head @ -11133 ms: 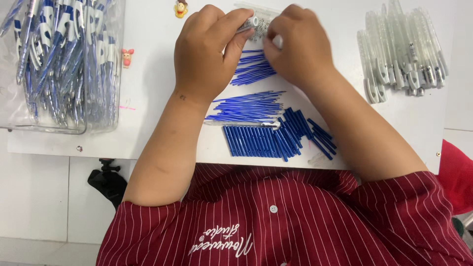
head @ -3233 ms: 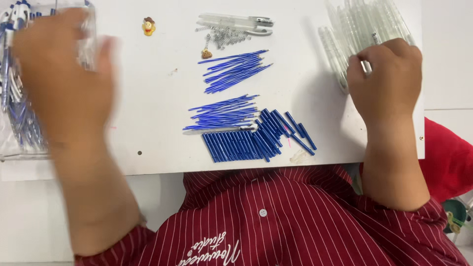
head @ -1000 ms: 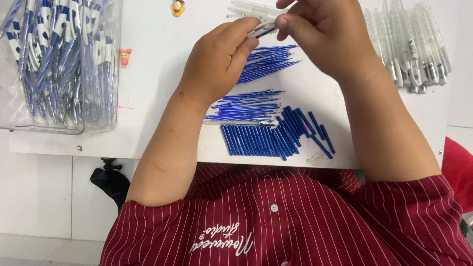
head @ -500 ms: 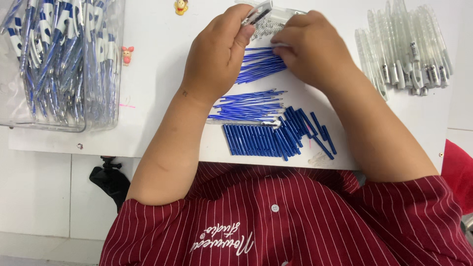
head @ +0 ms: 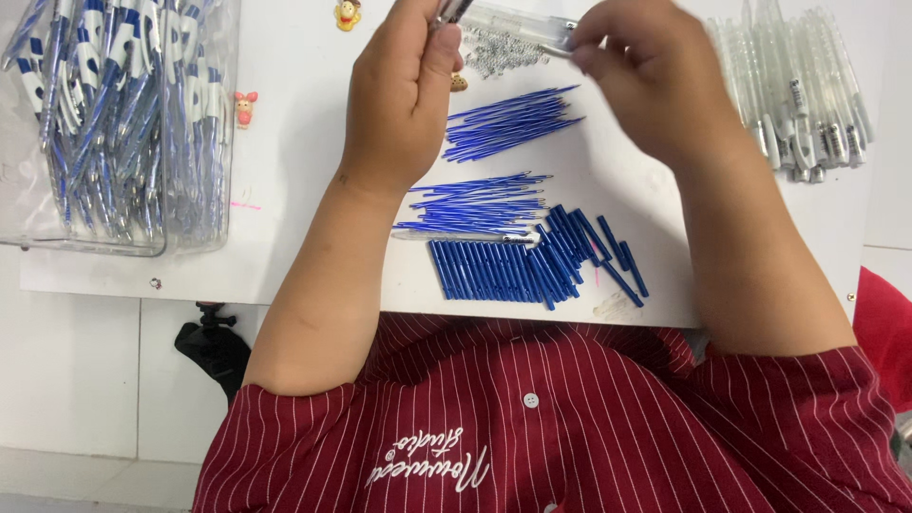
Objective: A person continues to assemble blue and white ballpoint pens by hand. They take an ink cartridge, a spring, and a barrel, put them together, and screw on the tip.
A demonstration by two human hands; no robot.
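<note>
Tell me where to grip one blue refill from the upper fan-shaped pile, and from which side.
Grip a refill near its right end, coming from the right and above. There the tips spread apart, with bare table between them, while the left ends lie bunched close to the left hand.

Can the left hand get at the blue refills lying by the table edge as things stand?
Probably not yet: the left hand is shut on a pen part at the top, though nothing covers the blue refills.
</note>
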